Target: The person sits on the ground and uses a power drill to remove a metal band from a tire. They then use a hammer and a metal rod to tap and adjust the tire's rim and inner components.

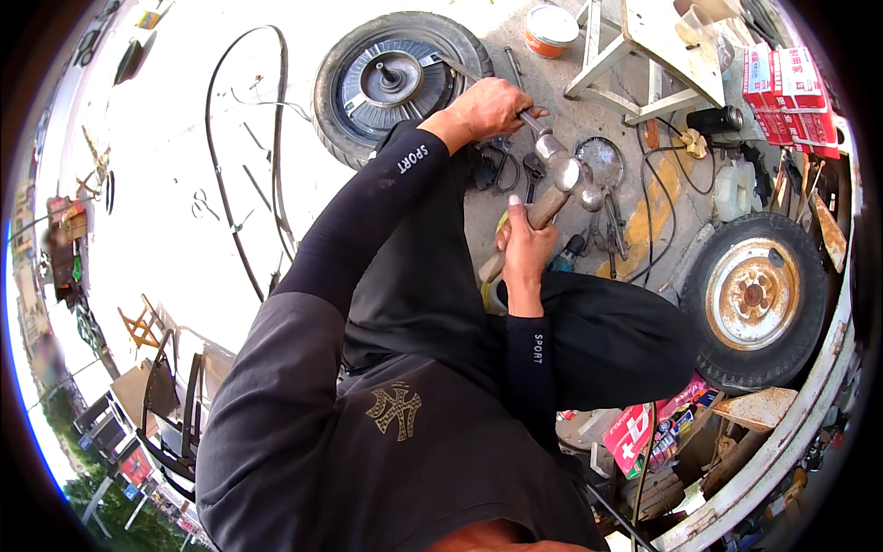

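Observation:
A wheel (337,69) with a black tyre and a finned metal hub lies flat on the ground ahead. My left hand (487,110) is closed round a metal bar (455,66), whose flat end reaches the wheel's inner edge. My right hand (529,244) grips the wooden handle of a ball-peen hammer (570,175). The hammer's head is beside the bar's other end, just past my left fist; whether they touch I cannot tell. Under the hammer lies an adjustable wrench (533,170), next to a round dish (602,158) of small shiny bits.
Pliers-like tools (612,235) and a teal power tool (567,253) lie near my right knee. A second wheel with a rusty rim (754,293) is at the right. Beyond are a stool (644,37), an orange-and-white tub (550,35) and red-and-white boxes (786,92). Black tubing (210,129) lies left.

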{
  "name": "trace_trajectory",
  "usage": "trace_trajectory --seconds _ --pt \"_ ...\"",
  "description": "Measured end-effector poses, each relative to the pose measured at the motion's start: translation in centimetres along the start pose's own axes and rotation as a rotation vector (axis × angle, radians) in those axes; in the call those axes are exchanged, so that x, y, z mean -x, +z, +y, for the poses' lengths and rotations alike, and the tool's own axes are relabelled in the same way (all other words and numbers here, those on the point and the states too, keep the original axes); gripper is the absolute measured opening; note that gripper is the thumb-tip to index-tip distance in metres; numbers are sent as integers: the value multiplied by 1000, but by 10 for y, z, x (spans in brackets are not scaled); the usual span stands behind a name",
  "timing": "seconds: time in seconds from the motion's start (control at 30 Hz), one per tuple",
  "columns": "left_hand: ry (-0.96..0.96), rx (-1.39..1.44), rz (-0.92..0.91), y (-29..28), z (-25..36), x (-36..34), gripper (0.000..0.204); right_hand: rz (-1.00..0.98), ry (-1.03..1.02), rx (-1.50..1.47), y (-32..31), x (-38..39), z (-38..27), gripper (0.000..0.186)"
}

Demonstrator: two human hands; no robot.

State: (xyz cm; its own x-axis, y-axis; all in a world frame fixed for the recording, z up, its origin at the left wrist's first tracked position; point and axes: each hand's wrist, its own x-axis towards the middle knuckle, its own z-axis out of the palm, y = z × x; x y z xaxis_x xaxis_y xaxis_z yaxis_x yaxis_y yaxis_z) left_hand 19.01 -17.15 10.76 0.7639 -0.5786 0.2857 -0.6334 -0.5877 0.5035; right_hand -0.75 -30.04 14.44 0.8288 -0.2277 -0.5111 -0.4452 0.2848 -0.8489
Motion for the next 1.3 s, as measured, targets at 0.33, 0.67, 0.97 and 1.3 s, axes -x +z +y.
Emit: trace_trajectory --seconds 0.33,0.67,0.97,1.3 --pt "-73 15 12 0 4 1 35 88 -325 -277 -2 -3 -19 31" --pt "-76 0 36 4 0 5 40 179 -454 -373 -8 -1 -44 38" --pt "-65 0 71 6 -8 6 29 136 -301 -301 -3 2 -34 34" --pt "-101 -10 57 6 -8 8 34 127 -180 -348 -10 -8 -14 28"
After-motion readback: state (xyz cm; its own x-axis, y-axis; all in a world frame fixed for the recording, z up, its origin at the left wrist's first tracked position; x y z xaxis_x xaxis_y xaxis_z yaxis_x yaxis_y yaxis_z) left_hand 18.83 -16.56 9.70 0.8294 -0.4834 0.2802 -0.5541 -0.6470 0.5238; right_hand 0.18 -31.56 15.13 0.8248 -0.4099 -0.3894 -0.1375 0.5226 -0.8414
